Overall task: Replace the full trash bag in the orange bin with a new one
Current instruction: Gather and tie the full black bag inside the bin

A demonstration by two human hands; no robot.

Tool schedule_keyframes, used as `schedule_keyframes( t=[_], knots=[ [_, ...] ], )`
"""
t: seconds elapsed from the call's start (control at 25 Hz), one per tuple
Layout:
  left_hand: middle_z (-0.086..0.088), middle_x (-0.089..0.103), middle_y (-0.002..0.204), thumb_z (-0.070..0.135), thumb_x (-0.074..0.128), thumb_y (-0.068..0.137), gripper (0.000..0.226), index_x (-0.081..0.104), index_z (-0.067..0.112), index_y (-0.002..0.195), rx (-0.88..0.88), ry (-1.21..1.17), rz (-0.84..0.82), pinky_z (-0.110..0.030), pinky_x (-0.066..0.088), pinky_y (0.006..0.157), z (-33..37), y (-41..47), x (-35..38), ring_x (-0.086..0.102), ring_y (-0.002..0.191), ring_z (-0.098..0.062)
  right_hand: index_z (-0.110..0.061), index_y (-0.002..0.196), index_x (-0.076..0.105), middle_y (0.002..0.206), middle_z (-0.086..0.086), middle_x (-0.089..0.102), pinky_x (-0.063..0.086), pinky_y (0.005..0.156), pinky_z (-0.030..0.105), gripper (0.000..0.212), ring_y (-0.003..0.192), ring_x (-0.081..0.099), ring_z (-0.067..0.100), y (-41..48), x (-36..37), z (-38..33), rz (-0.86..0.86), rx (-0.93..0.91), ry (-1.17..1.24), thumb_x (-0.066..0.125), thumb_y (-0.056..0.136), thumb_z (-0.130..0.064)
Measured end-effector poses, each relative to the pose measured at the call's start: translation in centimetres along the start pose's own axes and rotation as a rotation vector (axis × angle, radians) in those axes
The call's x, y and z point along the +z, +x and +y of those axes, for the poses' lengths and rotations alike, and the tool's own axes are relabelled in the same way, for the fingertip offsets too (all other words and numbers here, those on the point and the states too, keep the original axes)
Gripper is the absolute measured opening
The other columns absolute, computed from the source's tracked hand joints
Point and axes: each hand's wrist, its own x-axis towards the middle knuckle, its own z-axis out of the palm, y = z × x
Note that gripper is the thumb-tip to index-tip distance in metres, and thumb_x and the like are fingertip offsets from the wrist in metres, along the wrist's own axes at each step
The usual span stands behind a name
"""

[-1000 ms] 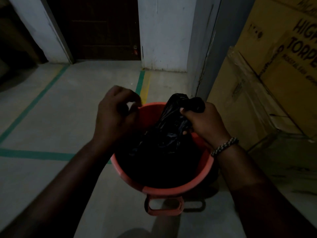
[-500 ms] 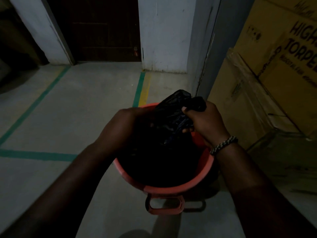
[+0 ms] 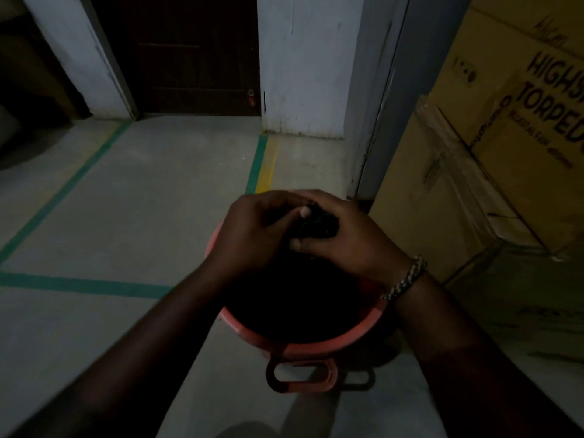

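The orange bin [image 3: 316, 345] stands on the floor right below me, with a handle at its near side. A black trash bag [image 3: 297, 298] fills it, and its gathered top [image 3: 317, 223] pokes out between my hands. My left hand [image 3: 252, 235] and my right hand [image 3: 344, 238] meet above the bin's far rim, both closed around that bunched top. A braided bracelet sits on my right wrist. The bag's body is dark and hard to make out in the dim light.
Large cardboard boxes [image 3: 493, 172] are stacked close on the right. A grey door frame [image 3: 379, 99] and white wall [image 3: 303, 64] lie behind the bin, with a dark door [image 3: 189, 55] further back. Green tape lines [image 3: 82, 284] cross the concrete floor at left.
My left hand has moved right from the bin's left rim and joined my right hand on the bag's gathered top. The top is now bunched lower between both hands.
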Motion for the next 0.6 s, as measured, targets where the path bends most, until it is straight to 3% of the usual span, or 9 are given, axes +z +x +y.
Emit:
schedule_keyframes(
  t=[0.08, 0.16, 0.28, 0.36, 0.48, 0.6],
  knots=[
    [0.000, 0.076, 0.103, -0.012, 0.062, 0.087, 0.035, 0.074, 0.013, 0.108, -0.013, -0.094, -0.052, -0.029, 0.057, 0.086, -0.4, 0.1, 0.3, 0.072, 0.097, -0.013, -0.027, 0.104, 0.075, 0.098, -0.008, 0.075, 0.060, 0.082, 0.044, 0.025, 0.094, 0.071, 0.008, 0.3, 0.0, 0.2, 0.182, 0.049, -0.075, 0.079, 0.082, -0.015],
    [-0.001, 0.068, 0.114, -0.019, 0.064, 0.080, 0.054, 0.065, 0.012, 0.125, -0.063, -0.142, -0.088, -0.023, 0.054, 0.089, -1.1, 0.3, -0.3, 0.069, 0.104, -0.013, -0.025, 0.088, 0.078, 0.085, -0.009, 0.075, 0.061, 0.067, 0.043, 0.009, 0.080, 0.071, 0.006, 0.4, -0.7, 0.4, 0.309, 0.100, -0.149, 0.078, 0.083, -0.018],
    [0.011, 0.056, 0.136, 0.012, 0.092, 0.062, 0.091, 0.050, 0.027, 0.141, -0.024, 0.048, -0.333, -0.021, 0.045, 0.105, -2.3, -0.1, -0.2, 0.054, 0.127, -0.003, -0.027, 0.089, 0.079, 0.088, -0.010, 0.074, 0.060, 0.073, 0.036, 0.010, 0.082, 0.070, 0.004, 0.3, -0.9, -0.1, 0.319, 0.008, -0.271, 0.079, 0.081, -0.022],
    [0.018, 0.063, 0.127, 0.024, 0.093, 0.059, 0.079, 0.055, 0.037, 0.127, -0.065, 0.067, -0.345, -0.018, 0.048, 0.099, -2.6, -1.0, 1.2, 0.057, 0.120, 0.007, -0.026, 0.092, 0.077, 0.088, -0.009, 0.074, 0.058, 0.078, 0.034, 0.011, 0.085, 0.070, 0.004, 0.2, -0.2, -0.8, 0.276, -0.064, -0.243, 0.078, 0.082, -0.021],
    [0.018, 0.071, 0.089, 0.021, 0.074, 0.072, 0.027, 0.064, 0.036, 0.092, -0.072, 0.082, -0.148, -0.015, 0.050, 0.076, -2.2, -1.2, 2.3, 0.064, 0.088, 0.014, -0.022, 0.095, 0.075, 0.089, -0.007, 0.074, 0.058, 0.079, 0.033, 0.013, 0.087, 0.070, 0.004, 0.3, 0.3, -1.5, 0.242, -0.092, -0.176, 0.077, 0.084, -0.018],
    [0.024, 0.065, 0.059, 0.004, 0.064, 0.083, 0.029, 0.061, 0.027, 0.065, -0.160, 0.069, -0.026, -0.006, 0.040, 0.056, -1.6, -0.5, 1.5, 0.056, 0.059, 0.018, -0.015, 0.108, 0.073, 0.105, -0.002, 0.073, 0.057, 0.088, 0.029, 0.030, 0.100, 0.069, 0.009, 0.6, -0.5, -1.8, 0.271, -0.136, -0.053, 0.080, 0.080, -0.008]
  ],
)
